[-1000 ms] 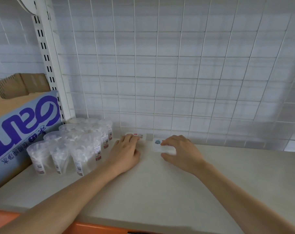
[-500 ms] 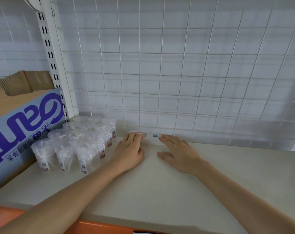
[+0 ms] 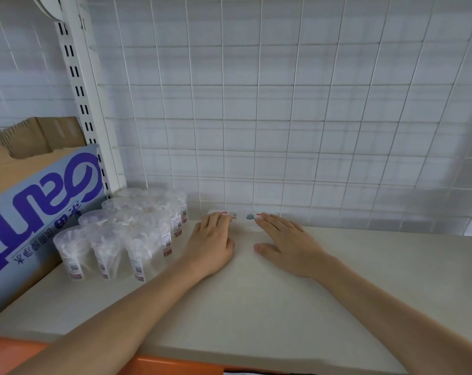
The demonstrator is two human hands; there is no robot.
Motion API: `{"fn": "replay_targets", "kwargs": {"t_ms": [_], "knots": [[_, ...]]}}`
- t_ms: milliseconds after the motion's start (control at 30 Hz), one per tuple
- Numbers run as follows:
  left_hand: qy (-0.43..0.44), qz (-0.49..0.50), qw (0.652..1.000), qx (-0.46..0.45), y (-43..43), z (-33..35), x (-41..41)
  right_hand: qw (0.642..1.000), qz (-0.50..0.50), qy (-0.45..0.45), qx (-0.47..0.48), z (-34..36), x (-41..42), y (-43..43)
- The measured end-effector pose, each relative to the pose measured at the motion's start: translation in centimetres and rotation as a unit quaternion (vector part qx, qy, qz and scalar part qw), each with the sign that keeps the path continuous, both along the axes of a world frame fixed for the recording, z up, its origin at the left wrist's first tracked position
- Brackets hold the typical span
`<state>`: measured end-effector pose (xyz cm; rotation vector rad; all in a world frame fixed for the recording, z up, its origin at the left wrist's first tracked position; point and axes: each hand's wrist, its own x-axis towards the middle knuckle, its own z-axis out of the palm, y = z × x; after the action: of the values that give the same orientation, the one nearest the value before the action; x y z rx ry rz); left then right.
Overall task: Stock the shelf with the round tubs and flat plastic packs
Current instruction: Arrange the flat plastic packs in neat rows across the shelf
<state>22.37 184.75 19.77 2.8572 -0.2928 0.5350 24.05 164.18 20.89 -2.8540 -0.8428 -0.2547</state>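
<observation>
— Where do the packs sit?
— The left pack [image 3: 227,214] and the right pack [image 3: 252,217] lie side by side at the back of the shelf [image 3: 256,307], close to the wire grid [image 3: 283,117]. I have my left hand [image 3: 211,239] flat on the left one, fingers straight. My right hand [image 3: 286,242] lies flat on the right one, fingers spread. Neither grips anything.
— And the tubs?
— The round tubs [image 3: 126,231] stand upright in a tight cluster just left of my left hand. I think there is a gap between them, but the blur makes that hard to call.
— What blocks your view?
— My own hands cover most of both packs, so only the far label ends show. A cardboard box [image 3: 40,198] with purple lettering stands just left of the tubs, beside the slotted upright [image 3: 86,104].
</observation>
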Motion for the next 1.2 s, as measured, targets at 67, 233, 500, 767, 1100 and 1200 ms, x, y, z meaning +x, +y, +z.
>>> {"fn": "replay_targets", "kwargs": {"t_ms": [67, 233, 500, 767, 1100, 1200], "knots": [[-0.010, 0.000, 1.000, 0.003, 0.0, 0.0, 0.0, 1.000, -0.007, -0.012, -0.003, 0.0, -0.1, 0.0], [-0.017, -0.002, 0.999, 0.031, 0.0, 0.6, -0.3, 0.999, -0.033, -0.037, 0.001, 0.1, -0.3, 0.0], [-0.005, -0.011, 0.999, 0.034, -1.2, 2.9, -1.6, 0.992, -0.102, -0.073, -0.007, 1.2, -3.0, -0.6], [0.002, -0.034, 0.996, 0.086, -4.0, 4.8, -6.5, 0.984, -0.165, -0.064, 0.026, 2.2, -10.9, -5.4], [-0.066, -0.075, 0.994, 0.054, -11.4, 4.9, -20.1, 0.978, -0.161, -0.104, 0.083, 2.2, -23.1, -13.4], [-0.081, -0.094, 0.991, 0.058, -14.1, 4.2, -24.3, 0.974, -0.131, -0.155, 0.102, 1.2, -27.2, -15.8]]}}
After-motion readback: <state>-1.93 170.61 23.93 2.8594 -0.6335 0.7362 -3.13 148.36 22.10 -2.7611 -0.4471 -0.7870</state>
